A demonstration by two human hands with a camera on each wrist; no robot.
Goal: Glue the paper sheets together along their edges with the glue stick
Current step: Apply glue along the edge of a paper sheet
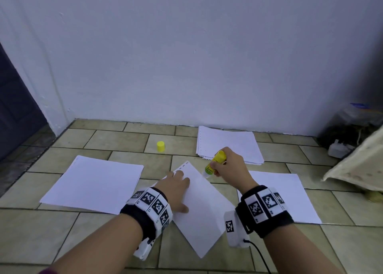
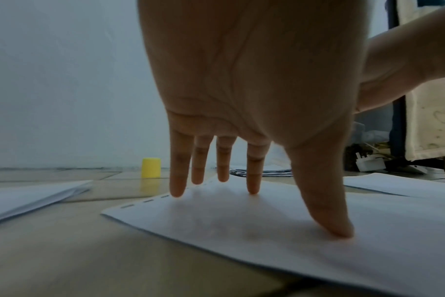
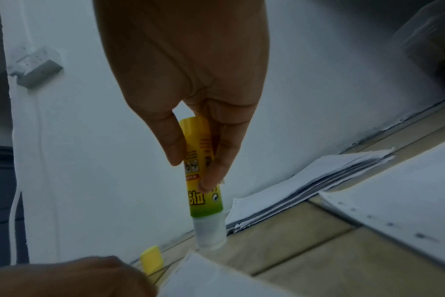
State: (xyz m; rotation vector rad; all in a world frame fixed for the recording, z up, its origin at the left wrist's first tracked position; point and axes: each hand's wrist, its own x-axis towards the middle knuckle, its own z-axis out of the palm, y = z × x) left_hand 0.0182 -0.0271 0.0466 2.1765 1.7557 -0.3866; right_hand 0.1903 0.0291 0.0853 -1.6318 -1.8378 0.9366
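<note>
A white paper sheet point(image 1: 204, 207) with punched holes along one edge lies turned at an angle on the tiled floor. My left hand point(image 1: 176, 187) lies flat on it, and its straight fingers point(image 2: 253, 180) press the sheet point(image 2: 305, 241) down. My right hand point(image 1: 230, 166) grips an uncapped yellow and green glue stick point(image 1: 213, 165), tip down at the sheet's far right edge. In the right wrist view the thumb and fingers point(image 3: 213, 170) pinch the glue stick point(image 3: 203, 180), whose clear tip touches the paper's edge.
The yellow cap point(image 1: 161, 146) stands on the tiles behind the sheet. Other sheets lie at left point(image 1: 93, 186) and right point(image 1: 290, 197), and a paper stack point(image 1: 228, 145) sits near the wall. Clutter and a white plug point(image 1: 338, 149) lie at far right.
</note>
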